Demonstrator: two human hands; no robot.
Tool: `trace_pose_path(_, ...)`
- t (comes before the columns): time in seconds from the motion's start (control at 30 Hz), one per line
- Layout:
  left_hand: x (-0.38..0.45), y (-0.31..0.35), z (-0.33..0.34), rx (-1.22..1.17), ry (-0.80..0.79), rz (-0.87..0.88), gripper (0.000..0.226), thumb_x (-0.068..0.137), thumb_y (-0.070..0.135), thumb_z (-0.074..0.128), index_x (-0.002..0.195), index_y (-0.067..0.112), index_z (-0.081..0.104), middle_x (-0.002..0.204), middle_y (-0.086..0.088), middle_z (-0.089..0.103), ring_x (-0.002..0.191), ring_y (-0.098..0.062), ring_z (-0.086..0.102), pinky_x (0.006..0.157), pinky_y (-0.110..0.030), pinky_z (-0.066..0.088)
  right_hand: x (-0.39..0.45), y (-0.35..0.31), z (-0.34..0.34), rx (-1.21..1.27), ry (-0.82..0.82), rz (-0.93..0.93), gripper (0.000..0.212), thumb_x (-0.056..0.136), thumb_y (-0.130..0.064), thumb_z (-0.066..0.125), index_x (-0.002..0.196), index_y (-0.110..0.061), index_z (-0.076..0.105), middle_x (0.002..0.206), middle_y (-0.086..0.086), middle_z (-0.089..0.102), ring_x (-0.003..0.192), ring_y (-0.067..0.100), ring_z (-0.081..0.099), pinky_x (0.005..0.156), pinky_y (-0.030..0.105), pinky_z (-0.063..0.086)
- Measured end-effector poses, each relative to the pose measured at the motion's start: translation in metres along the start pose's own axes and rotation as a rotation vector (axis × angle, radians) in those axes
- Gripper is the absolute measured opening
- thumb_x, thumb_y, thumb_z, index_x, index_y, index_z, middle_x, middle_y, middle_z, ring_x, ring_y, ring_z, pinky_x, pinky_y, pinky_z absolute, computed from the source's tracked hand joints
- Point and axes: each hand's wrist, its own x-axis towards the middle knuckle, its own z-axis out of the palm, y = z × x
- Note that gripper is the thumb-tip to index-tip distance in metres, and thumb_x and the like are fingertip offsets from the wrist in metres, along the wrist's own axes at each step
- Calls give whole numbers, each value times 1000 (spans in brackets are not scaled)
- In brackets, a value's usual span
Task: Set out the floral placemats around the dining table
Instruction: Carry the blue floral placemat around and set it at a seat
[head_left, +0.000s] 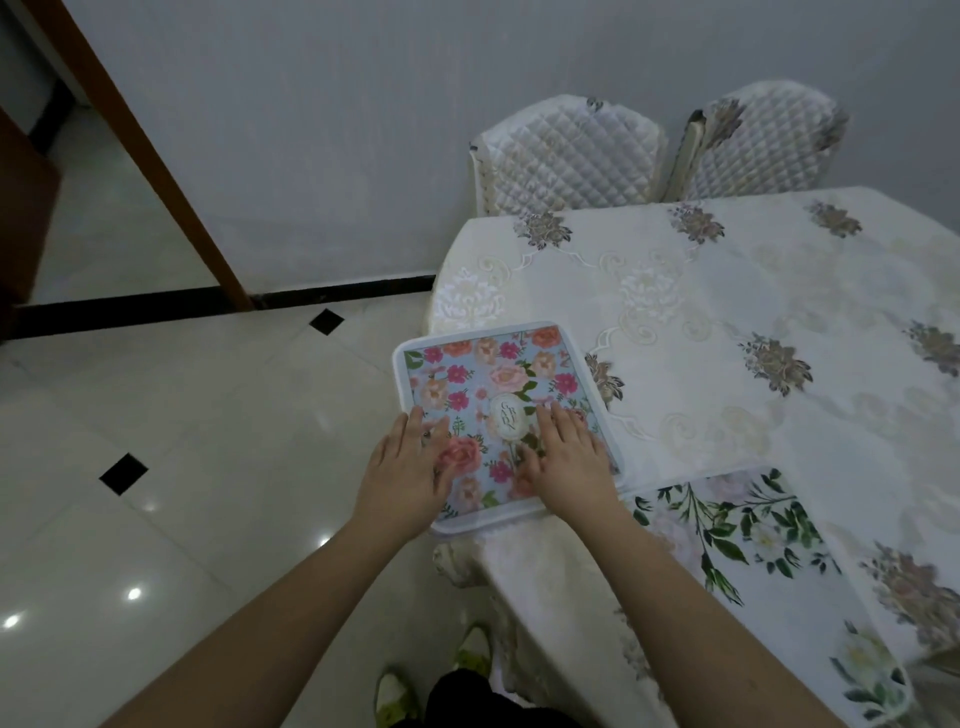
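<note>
Our left hand (408, 470) and right hand (566, 462) lie flat with fingers spread on the pink floral placemat (498, 395), pressing it down rather than gripping it. The placemat sits at the near left corner of the table (727, 312), its left edge overhanging. Just right of it lies a green-leaf placemat (753, 540). Two quilted chairs (566, 156) stand at the far side.

The room is dim and a bit grey. Small bright spots of light shine on the glossy floor (156, 467). Straight lines bend near the edges. The picture looks soft and slightly blurry.
</note>
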Motion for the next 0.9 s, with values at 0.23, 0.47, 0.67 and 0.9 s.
trace_pose_path(0.23,26,-1,17,-62,-54,-99,78,91,66,23,156,23,22,164,-18,3,151,-37,7,118,-52,20,47,36,1,-5,-27,13,65,98,-40,46,154,-19,22,162,6,20,149,26,15,119,43,13)
trace_pose_path(0.47,38,-5,23,-182,-73,-250,87,89,62,55,157,26,14,162,-24,-5,150,-39,8,119,-50,17,80,52,4,-38,-110,90,68,98,-55,39,156,-28,16,162,21,2,150,35,2,119,48,3)
trace_pose_path(0.67,40,-4,26,-326,-59,-311,85,92,60,51,157,24,12,162,-22,13,145,-39,27,117,-51,25,87,55,4,49,-101,135,71,94,-58,47,154,-30,22,161,22,8,149,34,6,119,48,4)
trace_pose_path(0.9,37,7,17,-417,24,-320,75,97,47,51,158,25,13,164,-17,9,148,-35,21,119,-49,23,88,58,3,196,-37,166,64,91,-52,56,148,-29,36,160,14,20,148,31,13,118,48,5)
